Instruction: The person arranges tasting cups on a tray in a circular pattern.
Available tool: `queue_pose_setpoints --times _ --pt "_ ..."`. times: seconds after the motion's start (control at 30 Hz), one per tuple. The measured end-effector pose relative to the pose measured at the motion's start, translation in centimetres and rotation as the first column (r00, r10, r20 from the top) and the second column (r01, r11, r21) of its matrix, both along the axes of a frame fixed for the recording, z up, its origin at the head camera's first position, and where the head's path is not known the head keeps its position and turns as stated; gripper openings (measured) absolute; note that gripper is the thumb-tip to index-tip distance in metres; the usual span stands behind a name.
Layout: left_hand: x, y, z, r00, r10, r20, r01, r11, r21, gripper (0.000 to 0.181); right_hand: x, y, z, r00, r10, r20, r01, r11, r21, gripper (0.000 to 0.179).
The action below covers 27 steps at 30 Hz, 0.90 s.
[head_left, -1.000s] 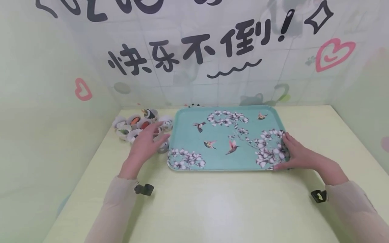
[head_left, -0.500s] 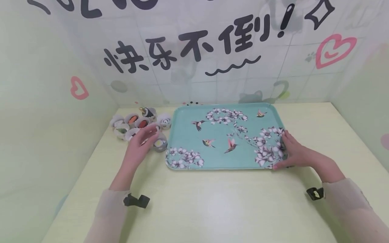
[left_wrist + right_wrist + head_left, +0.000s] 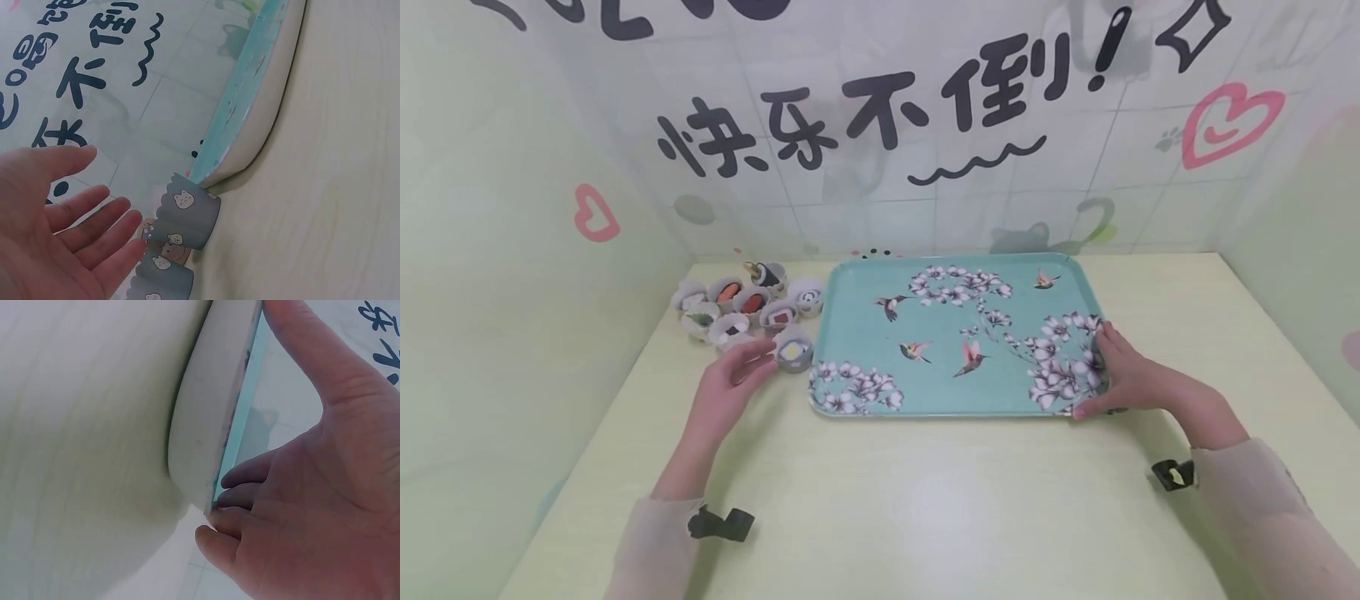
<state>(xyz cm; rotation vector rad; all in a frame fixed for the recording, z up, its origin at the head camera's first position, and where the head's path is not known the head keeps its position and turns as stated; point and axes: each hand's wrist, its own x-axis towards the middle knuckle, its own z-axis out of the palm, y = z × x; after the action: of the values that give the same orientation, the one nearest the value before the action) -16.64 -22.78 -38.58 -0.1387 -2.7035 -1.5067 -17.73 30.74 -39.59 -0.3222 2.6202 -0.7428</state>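
My left hand (image 3: pixel 724 397) is at the front of a cluster of small paper cups, its fingertips right by the grey cup (image 3: pixel 793 350) holding a white and yellow piece. In the left wrist view the fingers are spread with nothing in them, beside scalloped grey cups (image 3: pixel 187 212) printed with cartoon faces. At the right front corner of a turquoise tray (image 3: pixel 880 333) with flowers and birds, my right hand (image 3: pixel 1138 381) rests on the rim, thumb along the front edge and fingers along the right side. The right wrist view shows these fingers (image 3: pixel 240 495) relaxed against the edge.
More cups stand packed behind the left hand, with what look like small sushi pieces in them, such as an orange-topped one (image 3: pixel 727 292) and a dark roll (image 3: pixel 765 275). A wall with printed lettering (image 3: pixel 883 108) rises behind the pale table (image 3: pixel 940 500).
My left hand has drawn back toward the near left, away from over the cups, uncovering several of them. The right hand stays at the tray's corner, and the tray keeps its place.
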Motion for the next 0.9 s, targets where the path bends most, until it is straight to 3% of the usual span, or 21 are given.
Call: queue_pose_setpoints --times 0.53,0.9 --pt "-0.1 -1.0 -1.4 0.996 0.094 0.011 -0.092 0.991 -0.097 0.038 0.0 0.1 -0.6 1.0 -0.007 0.008 0.007 1.0 -0.002 0.142" --pt "-1.1 -0.8 -1.9 0.994 0.109 0.029 -0.103 0.983 -0.149 0.043 -0.1 0.2 -0.8 1.0 -0.003 -0.013 0.003 1.0 -0.008 0.143"
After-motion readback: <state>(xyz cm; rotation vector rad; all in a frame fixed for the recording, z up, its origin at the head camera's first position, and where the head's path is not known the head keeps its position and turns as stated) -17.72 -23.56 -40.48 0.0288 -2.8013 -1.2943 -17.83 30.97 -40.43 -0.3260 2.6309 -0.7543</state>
